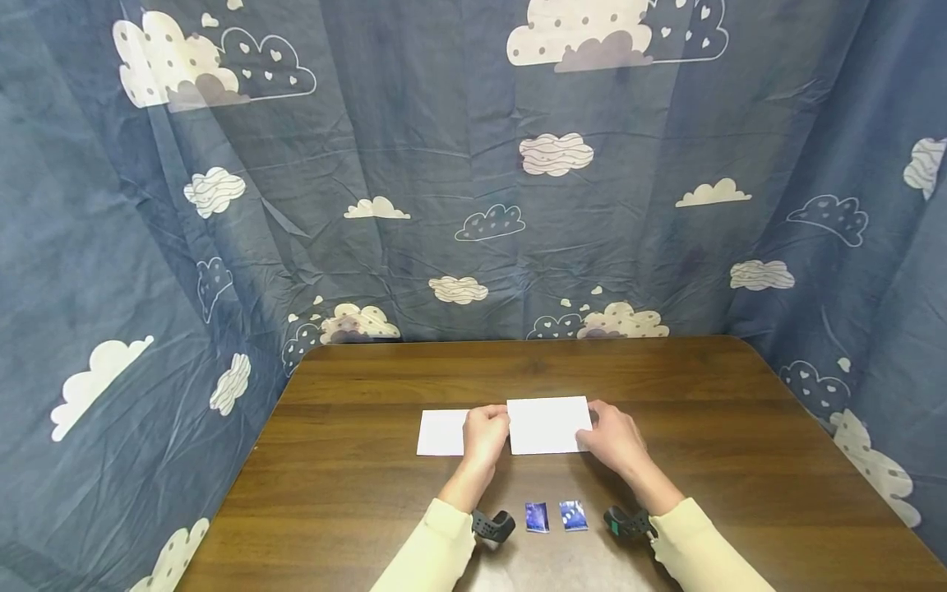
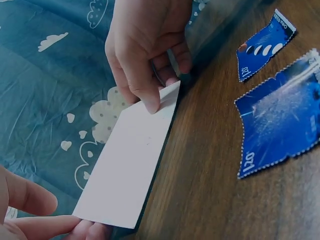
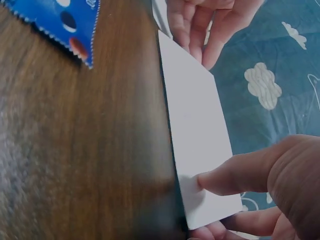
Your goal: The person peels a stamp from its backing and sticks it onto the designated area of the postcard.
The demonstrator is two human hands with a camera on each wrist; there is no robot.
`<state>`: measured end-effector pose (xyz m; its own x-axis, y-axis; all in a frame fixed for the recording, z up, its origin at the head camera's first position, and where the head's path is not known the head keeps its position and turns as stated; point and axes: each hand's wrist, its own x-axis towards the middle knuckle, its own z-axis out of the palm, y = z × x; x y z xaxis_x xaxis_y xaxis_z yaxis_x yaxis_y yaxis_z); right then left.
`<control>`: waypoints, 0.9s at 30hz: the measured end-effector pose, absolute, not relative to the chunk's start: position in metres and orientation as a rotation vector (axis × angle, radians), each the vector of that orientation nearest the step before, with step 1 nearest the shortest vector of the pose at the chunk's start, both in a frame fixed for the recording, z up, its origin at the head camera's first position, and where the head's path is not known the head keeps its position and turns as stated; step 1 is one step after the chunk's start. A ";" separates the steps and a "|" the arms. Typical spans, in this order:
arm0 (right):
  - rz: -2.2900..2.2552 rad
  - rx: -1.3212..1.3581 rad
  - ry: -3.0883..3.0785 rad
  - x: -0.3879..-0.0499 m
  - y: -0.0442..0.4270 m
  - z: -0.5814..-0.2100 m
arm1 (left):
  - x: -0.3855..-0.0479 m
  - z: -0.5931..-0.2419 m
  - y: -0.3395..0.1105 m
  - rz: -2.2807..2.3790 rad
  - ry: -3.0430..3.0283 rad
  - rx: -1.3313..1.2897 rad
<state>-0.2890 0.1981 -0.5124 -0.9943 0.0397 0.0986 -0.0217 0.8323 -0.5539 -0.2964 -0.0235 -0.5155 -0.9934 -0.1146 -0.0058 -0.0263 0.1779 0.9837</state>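
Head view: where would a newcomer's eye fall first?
Probably on the white card pinched at its right edge by the right grip, with the left grip at its left edge. Next, a moon-phase postage stamp and another blue stamp, nearer the camera on the wood-grain table. Behind, a blue cloud-print curtain.

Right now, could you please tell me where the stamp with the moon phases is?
In the head view, the moon-phase stamp lies on the table, just right of the other blue stamp and below the white card in the right hand.
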 end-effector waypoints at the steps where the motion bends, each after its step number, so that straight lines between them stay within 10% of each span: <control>1: 0.863 -0.015 -2.912 -0.289 0.198 -0.513 | -0.296 -0.515 -0.023 -1.963 -2.364 0.144; 27: 0.762 -0.001 -2.913 -0.288 0.197 -0.519 | -0.293 -0.511 -0.024 -1.891 -2.421 0.124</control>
